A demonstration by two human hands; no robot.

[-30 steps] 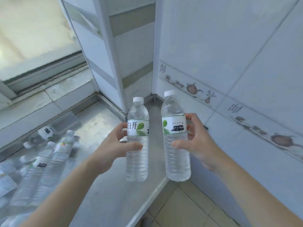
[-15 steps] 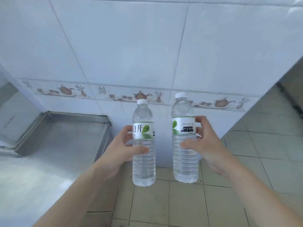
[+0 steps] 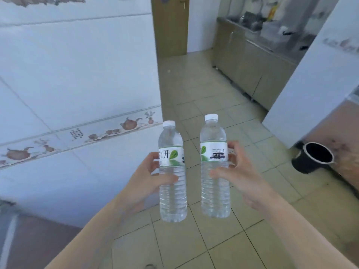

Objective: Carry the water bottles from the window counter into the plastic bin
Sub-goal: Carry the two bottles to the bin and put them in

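I hold two clear water bottles upright in front of me, side by side and apart. My left hand (image 3: pixel 144 183) grips the left water bottle (image 3: pixel 172 199) around its middle, just under the white and green label. My right hand (image 3: pixel 240 176) grips the right water bottle (image 3: pixel 214 195) the same way, fingers wrapped behind the label. Both bottles are full and have white caps. The window counter and the other bottles are out of view. No plastic bin is visible.
A white tiled wall (image 3: pixel 77 84) with a teapot border runs along my left. Beige floor tiles (image 3: pixel 204 98) stretch ahead to a brown door (image 3: pixel 170 26). Steel cabinets (image 3: pixel 250 65) line the right. A black bucket (image 3: pixel 312 159) sits on the floor beside a white pillar (image 3: pixel 310 84).
My view has swung right, away from the counter and its bottles, past the tiled wall to the open floor. Both hands keep the same grip on the bottles.
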